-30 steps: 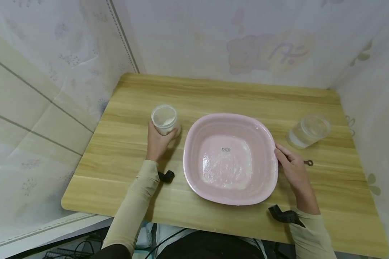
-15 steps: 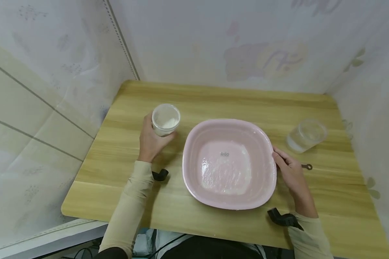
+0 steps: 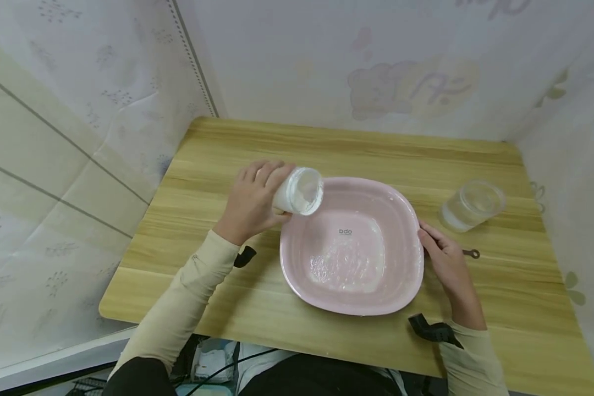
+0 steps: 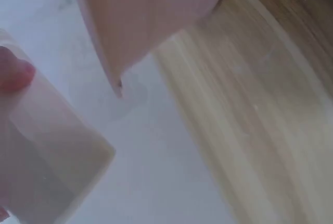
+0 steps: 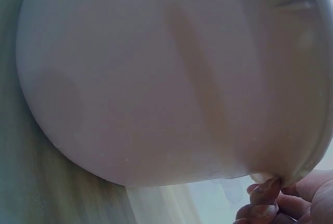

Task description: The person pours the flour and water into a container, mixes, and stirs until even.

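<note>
L hand's tipped the jar over — mouth's facing into the basin now!
And here we go: half a sec ago the jar [image 3: 303, 191] was near upright, off to the left, clear of the basin [image 3: 348, 256]; now it's tilted right, mouth over the far-left rim, L wrist view showing a gap betw the two. My L hand [image 3: 257, 199] has its fingers wrapped round the jar's side. I'd judge it's lined up w/ the basin's inside; white stuff in the jar, can't see any falling. R hand [image 3: 443, 250] hasn't budged: thumb + fingers gripping the basin's right rim, so it looks steady, mid-table [image 3: 520, 308]. Clear jar [image 3: 472, 206] stands far right, untouched; a dark handle [image 3: 472, 253] pokes out just right of my R hand.
</note>
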Available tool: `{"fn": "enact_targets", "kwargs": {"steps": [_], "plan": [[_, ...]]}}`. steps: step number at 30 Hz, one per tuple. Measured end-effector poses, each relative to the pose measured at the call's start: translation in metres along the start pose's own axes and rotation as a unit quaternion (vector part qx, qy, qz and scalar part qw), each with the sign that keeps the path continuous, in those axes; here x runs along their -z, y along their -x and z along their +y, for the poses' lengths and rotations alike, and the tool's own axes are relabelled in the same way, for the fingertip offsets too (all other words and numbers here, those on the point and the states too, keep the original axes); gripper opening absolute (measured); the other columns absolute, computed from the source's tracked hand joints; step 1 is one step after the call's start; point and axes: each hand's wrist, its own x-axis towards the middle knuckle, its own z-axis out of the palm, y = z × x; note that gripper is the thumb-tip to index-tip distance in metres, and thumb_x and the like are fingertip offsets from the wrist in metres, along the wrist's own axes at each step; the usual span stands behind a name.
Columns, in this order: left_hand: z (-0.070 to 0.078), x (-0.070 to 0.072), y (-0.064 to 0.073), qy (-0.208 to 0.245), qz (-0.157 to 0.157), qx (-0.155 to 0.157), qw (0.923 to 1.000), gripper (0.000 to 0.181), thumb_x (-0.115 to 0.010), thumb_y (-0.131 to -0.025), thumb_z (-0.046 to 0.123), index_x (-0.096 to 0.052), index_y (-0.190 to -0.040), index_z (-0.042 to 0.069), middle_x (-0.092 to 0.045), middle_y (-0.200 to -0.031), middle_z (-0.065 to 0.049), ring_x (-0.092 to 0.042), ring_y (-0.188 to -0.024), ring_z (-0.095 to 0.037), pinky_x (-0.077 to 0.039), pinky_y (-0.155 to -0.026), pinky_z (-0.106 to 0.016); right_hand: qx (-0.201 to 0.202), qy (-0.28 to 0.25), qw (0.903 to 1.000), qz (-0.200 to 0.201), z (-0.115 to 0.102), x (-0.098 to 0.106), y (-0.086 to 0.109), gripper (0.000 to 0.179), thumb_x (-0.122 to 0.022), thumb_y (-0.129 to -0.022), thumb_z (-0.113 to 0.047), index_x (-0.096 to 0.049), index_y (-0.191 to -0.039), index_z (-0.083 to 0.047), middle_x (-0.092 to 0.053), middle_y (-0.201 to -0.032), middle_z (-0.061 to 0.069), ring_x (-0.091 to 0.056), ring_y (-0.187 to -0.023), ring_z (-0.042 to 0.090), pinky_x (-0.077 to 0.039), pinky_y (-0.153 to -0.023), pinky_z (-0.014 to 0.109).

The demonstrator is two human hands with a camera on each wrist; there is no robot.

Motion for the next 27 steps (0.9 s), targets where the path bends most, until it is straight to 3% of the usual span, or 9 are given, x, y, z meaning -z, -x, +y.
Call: {"fn": "enact_targets", "kwargs": {"steps": [4, 9, 15, 19, 22, 27], "plan": [[0.008, -0.003, -0.013, -0.050, -0.017, -0.079, 0.9955, 0.101, -0.097, -0.060, 0.044, -0.054, -0.147, 0.017, -0.063, -0.135, -0.013, -0.058, -0.122, -0.038, -0.049, -0.102, -0.055, 0.000, -0.008, 1.0000, 0.001, 0.000, 0.000, -0.002, 0.061, -0.052, -0.108, -0.043, -0.050, -0.154, -0.004, -0.054, -0.156, 0.010, -0.050, -0.127, -0.014, -0.044, -0.096, 0.003], [0.010, -0.009, -0.022, -0.090, -0.024, -0.157, 0.9832, 0.100, -0.097, -0.062, 0.044, -0.051, -0.149, 0.021, -0.062, -0.132, -0.011, -0.056, -0.119, -0.035, -0.047, -0.103, -0.054, 0.003, -0.027, 0.9996, -0.008, 0.000, -0.007, -0.006, 0.060, -0.052, -0.108, -0.042, -0.049, -0.155, -0.004, -0.049, -0.158, 0.018, -0.050, -0.126, -0.014, -0.045, -0.096, 0.004], [0.008, -0.017, -0.019, -0.132, -0.018, -0.205, 0.9697, 0.111, -0.099, -0.055, 0.052, -0.049, -0.150, 0.024, -0.060, -0.129, -0.009, -0.054, -0.113, -0.032, -0.048, -0.097, -0.053, 0.007, -0.033, 0.9993, -0.015, 0.002, -0.019, -0.015, 0.060, -0.052, -0.108, -0.042, -0.050, -0.154, -0.003, -0.049, -0.158, 0.020, -0.048, -0.127, -0.013, -0.043, -0.097, 0.003], [0.011, -0.024, -0.017, -0.153, -0.010, -0.227, 0.9616, 0.107, -0.098, -0.054, 0.050, -0.051, -0.148, 0.027, -0.060, -0.126, -0.006, -0.055, -0.109, -0.030, -0.047, -0.095, -0.052, 0.001, -0.032, 0.9993, -0.019, 0.003, -0.021, -0.018, 0.060, -0.051, -0.108, -0.043, -0.050, -0.154, -0.004, -0.049, -0.158, 0.018, -0.048, -0.129, -0.012, -0.043, -0.097, 0.003], [0.015, -0.029, -0.021, -0.159, -0.009, -0.244, 0.9565, 0.089, -0.093, -0.068, 0.036, -0.053, -0.147, 0.029, -0.060, -0.126, -0.003, -0.054, -0.109, -0.028, -0.045, -0.097, -0.051, -0.008, -0.024, 0.9996, -0.011, 0.003, -0.019, -0.019, 0.061, -0.051, -0.108, -0.045, -0.050, -0.154, -0.006, -0.049, -0.159, 0.016, -0.048, -0.130, -0.010, -0.042, -0.097, 0.002], [0.020, -0.034, -0.032, -0.177, -0.007, -0.270, 0.9464, 0.064, -0.066, -0.092, 0.006, -0.052, -0.148, 0.032, -0.059, -0.126, -0.002, -0.052, -0.110, -0.027, -0.042, -0.101, -0.051, -0.013, -0.013, 0.9998, -0.002, 0.001, -0.014, -0.020, 0.061, -0.050, -0.108, -0.047, -0.050, -0.155, -0.009, -0.049, -0.159, 0.014, -0.047, -0.134, -0.006, -0.040, -0.096, 0.001]]}}
